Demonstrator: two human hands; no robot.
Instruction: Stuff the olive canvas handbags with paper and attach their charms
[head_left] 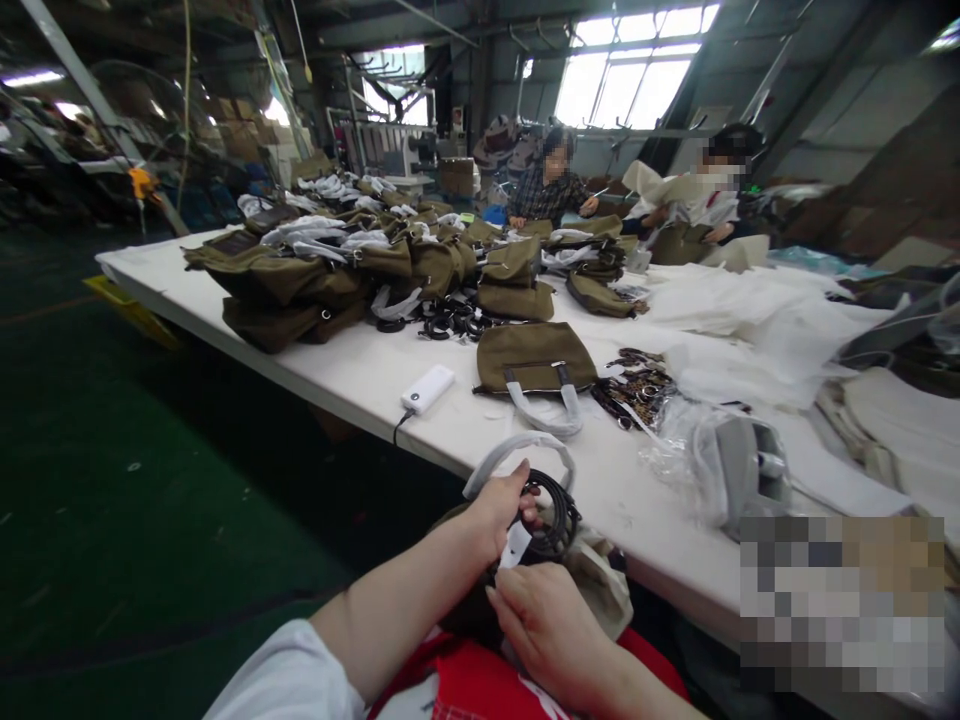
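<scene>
My left hand (499, 510) is closed round a coiled black strap (556, 515) above my lap, close to the table's front edge. Just below it, my right hand (544, 610) pinches a small white tag (515, 545) that hangs beside the coil. Under both hands lies an olive bag (469, 605), mostly hidden by my arms; a white-wrapped handle (525, 445) arches up behind the strap. Beyond the handle, another olive bag (532, 355) rests flat on the table with its wrapped handle toward me.
The white table (337, 375) holds piled olive bags (285, 275), black straps (454, 320), a white power bank (429, 388) with a cable, dark straps with metal rings (637, 385), and clear plastic wrap (690, 445). Two people (551, 180) work across the table.
</scene>
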